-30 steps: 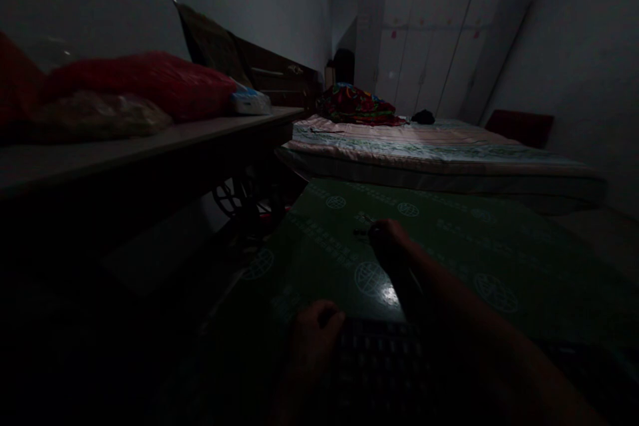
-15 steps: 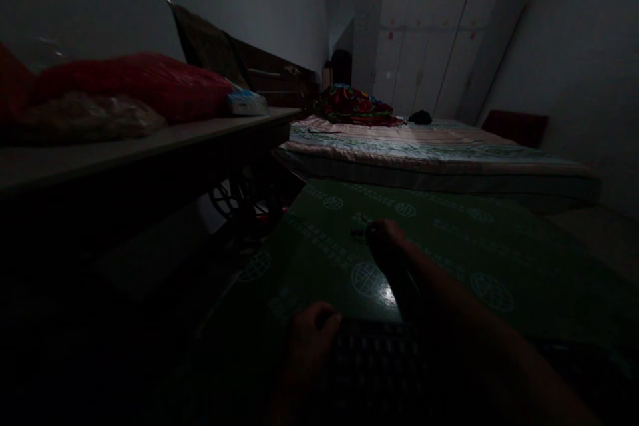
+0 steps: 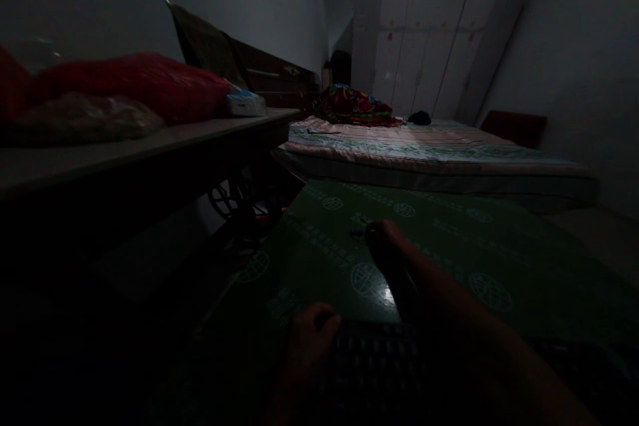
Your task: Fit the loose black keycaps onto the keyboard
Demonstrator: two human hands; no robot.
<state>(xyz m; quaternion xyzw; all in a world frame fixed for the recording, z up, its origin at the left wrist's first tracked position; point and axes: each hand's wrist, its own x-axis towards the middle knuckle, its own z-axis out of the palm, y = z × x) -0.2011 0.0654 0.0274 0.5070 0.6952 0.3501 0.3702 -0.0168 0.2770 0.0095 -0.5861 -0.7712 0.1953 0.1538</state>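
Note:
The light is very dim. A dark keyboard (image 3: pixel 374 349) lies at the front of the green board (image 3: pixel 319 259), rows of keys facing up. My left hand (image 3: pixel 310 339) is curled round the keyboard's upper left corner, thumb and forefinger close together. Further out over the board, my right hand (image 3: pixel 387 236) is closed, its fingertips down by a few small dark pieces (image 3: pixel 356 233) that are too dim to name. Whatever sits between those fingertips is hidden. My right forearm covers the keyboard's right part.
Along the left runs a table (image 3: pixel 200 130) bearing a red plastic bag (image 3: pixel 144 80) and a small box (image 3: pixel 245 104). A spoked wheel (image 3: pixel 222 201) stands beneath it. Beyond the board is a bed (image 3: pixel 424 146) with a patterned blanket (image 3: pixel 352 105); a white wardrobe (image 3: pixel 414 60) stands behind.
The view has shifted very slightly. Both hands stay in nearly the same places, the left at the keyboard's corner and the right by the small dark pieces.

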